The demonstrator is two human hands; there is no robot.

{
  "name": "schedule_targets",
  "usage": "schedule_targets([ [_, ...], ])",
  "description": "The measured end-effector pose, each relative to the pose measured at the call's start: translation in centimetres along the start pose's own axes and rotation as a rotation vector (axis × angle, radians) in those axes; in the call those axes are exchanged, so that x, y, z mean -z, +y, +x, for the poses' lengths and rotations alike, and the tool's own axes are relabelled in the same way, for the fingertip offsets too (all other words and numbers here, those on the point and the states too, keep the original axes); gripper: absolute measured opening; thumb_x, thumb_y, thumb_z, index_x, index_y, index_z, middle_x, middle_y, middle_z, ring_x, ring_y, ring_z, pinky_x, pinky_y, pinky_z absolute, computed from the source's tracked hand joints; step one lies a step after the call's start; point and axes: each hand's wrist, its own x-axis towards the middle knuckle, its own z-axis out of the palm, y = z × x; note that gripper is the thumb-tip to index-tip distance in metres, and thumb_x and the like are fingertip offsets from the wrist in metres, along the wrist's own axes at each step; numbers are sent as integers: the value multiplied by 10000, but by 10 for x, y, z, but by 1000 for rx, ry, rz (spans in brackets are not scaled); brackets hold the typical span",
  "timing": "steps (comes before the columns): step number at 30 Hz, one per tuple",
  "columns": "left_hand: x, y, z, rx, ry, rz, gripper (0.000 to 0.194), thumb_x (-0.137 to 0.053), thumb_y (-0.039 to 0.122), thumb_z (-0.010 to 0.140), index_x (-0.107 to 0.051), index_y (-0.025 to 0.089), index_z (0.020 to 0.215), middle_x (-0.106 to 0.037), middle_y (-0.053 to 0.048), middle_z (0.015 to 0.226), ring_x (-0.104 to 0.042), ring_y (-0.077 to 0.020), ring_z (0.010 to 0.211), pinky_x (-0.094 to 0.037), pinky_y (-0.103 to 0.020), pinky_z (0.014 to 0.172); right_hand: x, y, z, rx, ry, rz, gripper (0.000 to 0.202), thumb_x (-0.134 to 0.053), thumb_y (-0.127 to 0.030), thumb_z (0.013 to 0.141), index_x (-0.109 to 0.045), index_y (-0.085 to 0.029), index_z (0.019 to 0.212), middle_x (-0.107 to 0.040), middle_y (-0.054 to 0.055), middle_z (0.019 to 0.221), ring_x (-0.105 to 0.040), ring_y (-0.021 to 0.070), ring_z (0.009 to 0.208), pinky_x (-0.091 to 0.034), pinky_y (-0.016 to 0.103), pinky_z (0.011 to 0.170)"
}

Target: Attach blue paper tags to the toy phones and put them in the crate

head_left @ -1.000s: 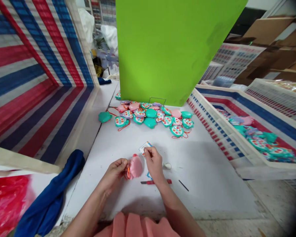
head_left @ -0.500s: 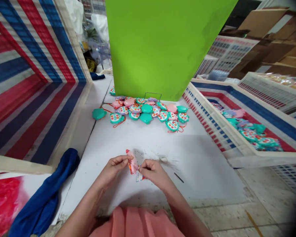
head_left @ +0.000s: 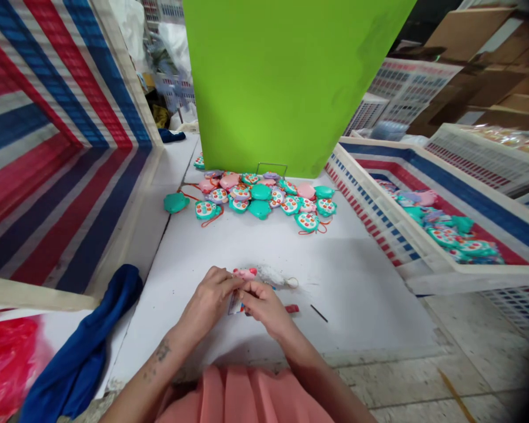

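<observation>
My left hand and my right hand meet over the white table, fingertips together. Between them is a small pink toy, its top edge with red-pink knobs showing past the fingers. Both hands have closed fingers around it; the rest of the toy is hidden. Under the hands lies a small printed paper. A red piece shows beside my right hand. A ring-shaped loop and a thin dark stick lie to the right.
Several green, pink and purple toys with orange cords lie before a green board. A striped crate stands on its side at left, near a blue cloth. At right, another crate holds similar toys.
My left hand has turned over the toy and both hands have come together. The pink toy has turned from upright to lying sideways, and the red piece now shows by my right hand.
</observation>
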Motion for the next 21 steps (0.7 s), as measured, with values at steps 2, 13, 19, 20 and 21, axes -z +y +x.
schedule_targets([
  [2, 1, 2, 0, -46, 47, 18, 258, -469, 148, 890, -632, 238, 1068, -651, -51, 921, -545, -174, 884, -462, -335, 822, -4, -3, -1, 6, 24, 87, 243, -591, -417, 772, -553, -182, 822, -460, -54, 567, -344, 64, 453, -224, 186, 415],
  [13, 13, 17, 6, 141, 124, -88, 240, -544, 193, 860, -595, 257, 1086, -627, -11, 848, -573, -142, 815, -468, -246, 717, -14, -14, -2, 137, 20, 217, 296, -631, -404, 774, -517, -227, 983, -529, -44, 666, -389, 63, 464, -269, 180, 419],
  [19, 23, 10, 4, 150, 238, -32, 277, -650, 289, 786, -615, 248, 1058, -635, -45, 997, -556, -198, 968, -452, -330, 843, -18, -15, 4, 110, 23, 184, 274, -611, -439, 775, -522, -180, 779, -509, -56, 574, -319, 35, 390, -215, 164, 359],
  [20, 27, 7, 2, 148, 289, 11, 302, -666, 301, 771, -613, 247, 1064, -622, -52, 1030, -539, -212, 1004, -436, -352, 871, -18, -15, 5, 91, 35, 196, 284, -611, -447, 773, -513, -180, 778, -498, -67, 544, -288, 27, 360, -188, 161, 341],
  [21, 31, 4, 0, 151, 339, 50, 313, -671, 306, 766, -612, 246, 1068, -607, -56, 1049, -527, -219, 1022, -423, -365, 887, -17, -15, 6, 73, 46, 210, 293, -611, -454, 771, -508, -180, 781, -488, -76, 520, -274, 23, 336, -168, 158, 327],
])
